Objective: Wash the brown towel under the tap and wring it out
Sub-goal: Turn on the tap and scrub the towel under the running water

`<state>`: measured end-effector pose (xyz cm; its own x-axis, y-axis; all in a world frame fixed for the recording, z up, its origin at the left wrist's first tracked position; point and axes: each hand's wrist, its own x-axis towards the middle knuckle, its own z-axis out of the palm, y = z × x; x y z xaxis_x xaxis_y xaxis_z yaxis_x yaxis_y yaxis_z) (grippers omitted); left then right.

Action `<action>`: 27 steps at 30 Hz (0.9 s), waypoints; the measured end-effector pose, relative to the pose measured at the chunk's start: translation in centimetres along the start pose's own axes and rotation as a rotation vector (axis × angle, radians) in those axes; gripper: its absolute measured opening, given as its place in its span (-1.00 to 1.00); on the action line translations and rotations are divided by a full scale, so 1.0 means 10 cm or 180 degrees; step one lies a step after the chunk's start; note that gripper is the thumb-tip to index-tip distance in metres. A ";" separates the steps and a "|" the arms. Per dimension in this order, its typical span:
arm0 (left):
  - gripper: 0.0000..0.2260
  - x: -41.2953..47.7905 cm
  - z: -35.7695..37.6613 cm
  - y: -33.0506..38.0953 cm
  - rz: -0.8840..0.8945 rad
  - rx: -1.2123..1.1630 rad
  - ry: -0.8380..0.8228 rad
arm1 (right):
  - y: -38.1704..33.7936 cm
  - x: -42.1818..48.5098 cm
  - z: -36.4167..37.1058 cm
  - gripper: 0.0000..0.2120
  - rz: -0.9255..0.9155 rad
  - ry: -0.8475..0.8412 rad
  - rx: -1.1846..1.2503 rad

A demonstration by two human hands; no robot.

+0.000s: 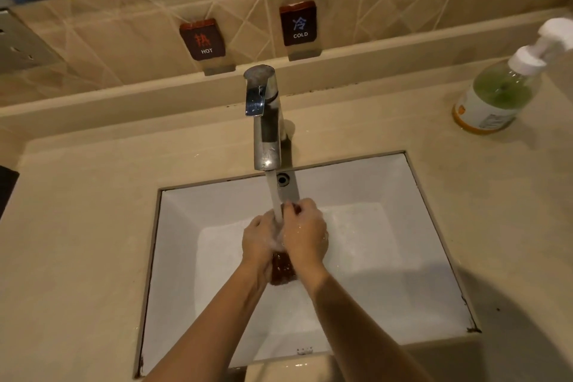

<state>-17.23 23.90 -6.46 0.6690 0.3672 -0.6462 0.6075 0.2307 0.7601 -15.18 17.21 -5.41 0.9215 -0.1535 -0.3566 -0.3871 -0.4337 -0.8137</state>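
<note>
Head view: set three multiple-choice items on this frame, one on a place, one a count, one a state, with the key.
1. Where does the soap bottle stand relative to the sink? A. inside it B. left of it C. on the counter right of it
2. How many labelled plaques are on the wall behind the tap? A. one B. two C. three
3. The tap is: A. running onto the brown towel B. off C. running with nothing under it
Key: 1 C, it stands far right; 2 B, HOT plaque and COLD plaque; 3 A, the stream hits the towel between left hand and right hand.
</note>
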 end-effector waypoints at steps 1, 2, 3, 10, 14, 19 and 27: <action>-0.81 -0.01 0.01 0.00 0.0008 -0.0092 0.0158 | 0.05 0.06 -0.01 -0.79 0.0049 -0.0057 0.0114; -0.83 -0.05 0.01 0.03 0.0107 -0.0155 0.0183 | 0.08 0.09 -0.02 -0.79 0.0049 -0.0127 0.0181; -0.81 -0.05 0.01 0.04 0.0077 -0.0274 0.0226 | 0.12 0.11 -0.03 -0.78 -0.0005 -0.0185 0.0154; -0.62 -0.03 0.02 0.07 0.0294 -0.0477 0.0335 | 0.13 -0.30 0.03 -0.72 -0.0156 -0.0348 0.0040; -0.77 -0.11 0.06 -0.02 0.0114 -0.0224 0.0163 | 0.11 -0.06 0.08 -0.72 0.0165 0.0087 0.0158; -0.72 -0.16 0.01 -0.01 -0.0085 -0.0410 0.0090 | 0.24 0.16 0.06 -0.70 0.0203 -0.0477 0.0560; -0.48 -0.10 -0.20 0.12 -0.0408 -0.1340 0.0106 | 0.36 -0.09 -0.19 -0.68 -0.0437 -0.1174 0.0550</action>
<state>-18.04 25.65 -4.75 0.5813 0.3389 -0.7397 0.4526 0.6208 0.6401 -17.38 14.07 -7.13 0.9046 0.2368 -0.3545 -0.2899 -0.2679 -0.9188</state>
